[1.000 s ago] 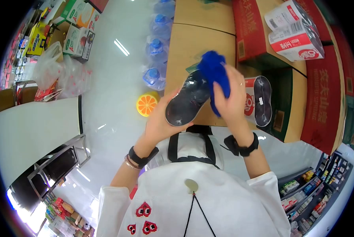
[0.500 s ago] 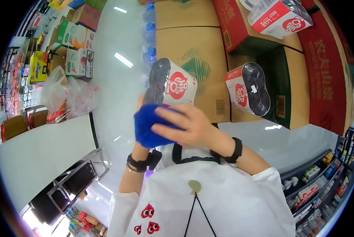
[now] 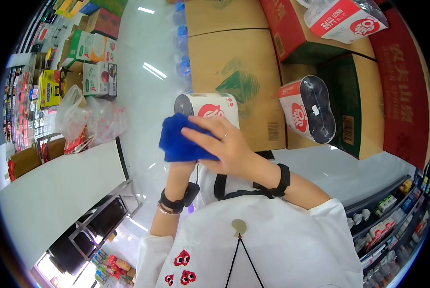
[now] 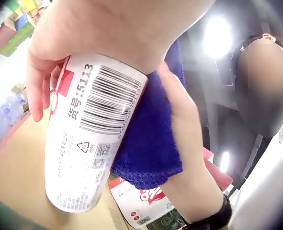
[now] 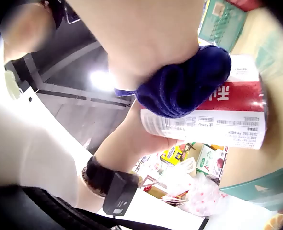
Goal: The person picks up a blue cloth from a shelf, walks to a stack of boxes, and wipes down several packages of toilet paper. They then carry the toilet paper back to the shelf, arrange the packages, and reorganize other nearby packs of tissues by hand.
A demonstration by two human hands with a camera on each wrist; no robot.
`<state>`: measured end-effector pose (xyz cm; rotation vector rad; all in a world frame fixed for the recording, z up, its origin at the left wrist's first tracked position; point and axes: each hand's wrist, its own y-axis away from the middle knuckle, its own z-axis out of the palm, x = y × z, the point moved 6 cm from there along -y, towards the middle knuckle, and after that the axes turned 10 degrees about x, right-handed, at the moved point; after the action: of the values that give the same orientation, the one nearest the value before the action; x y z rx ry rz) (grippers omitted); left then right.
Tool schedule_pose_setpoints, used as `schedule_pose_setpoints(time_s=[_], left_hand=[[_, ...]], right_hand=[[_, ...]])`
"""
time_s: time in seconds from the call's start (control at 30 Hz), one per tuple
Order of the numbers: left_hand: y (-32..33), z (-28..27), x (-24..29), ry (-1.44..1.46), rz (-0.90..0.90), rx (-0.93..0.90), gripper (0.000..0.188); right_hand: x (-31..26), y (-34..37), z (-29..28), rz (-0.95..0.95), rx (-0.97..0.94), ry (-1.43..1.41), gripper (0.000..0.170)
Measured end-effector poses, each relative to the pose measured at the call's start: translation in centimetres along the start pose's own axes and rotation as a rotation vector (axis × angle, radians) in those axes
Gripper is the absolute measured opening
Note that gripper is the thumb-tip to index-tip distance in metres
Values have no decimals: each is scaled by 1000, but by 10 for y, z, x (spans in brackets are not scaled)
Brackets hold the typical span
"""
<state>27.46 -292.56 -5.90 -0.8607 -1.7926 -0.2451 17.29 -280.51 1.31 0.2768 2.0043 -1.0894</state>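
A shrink-wrapped double pack (image 3: 215, 106) with a white and red label and dark ends is held up over the near left edge of the cardboard boxes. My left hand (image 5: 148, 136) grips it around its end; the cloth hides most of that hand in the head view. A blue cloth (image 3: 182, 140) is in my right hand (image 3: 229, 150), whose fingers press it against the pack's near end. The left wrist view shows a barcode on the pack's wrapper and the cloth (image 4: 151, 134) along its side.
A matching pack (image 3: 315, 109) stands to the right, beside an open-sided carton (image 3: 354, 110). Another pack (image 3: 347, 21) lies atop a red carton at the back right. Water bottles (image 3: 183, 65) line the boxes' left side. Plastic bags (image 3: 104, 115) sit on the white table at left.
The pack has moved left and been turned from dark end up to label up. The cloth, first at its far end, now covers its near end. The head view has shifted slightly.
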Motion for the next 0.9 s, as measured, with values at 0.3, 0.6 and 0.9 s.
schedule_pose_setpoints(time_s=[0.3, 0.6, 0.9], left_hand=[[4, -11, -15, 123, -497, 21, 65], [9, 12, 5, -36, -176, -54, 55], [7, -19, -23, 62, -437, 41, 58]], right_hand=[[100, 19, -21, 377, 198, 337, 57], [5, -11, -16, 221, 132, 96, 60], [52, 33, -14, 206, 78, 338, 65]])
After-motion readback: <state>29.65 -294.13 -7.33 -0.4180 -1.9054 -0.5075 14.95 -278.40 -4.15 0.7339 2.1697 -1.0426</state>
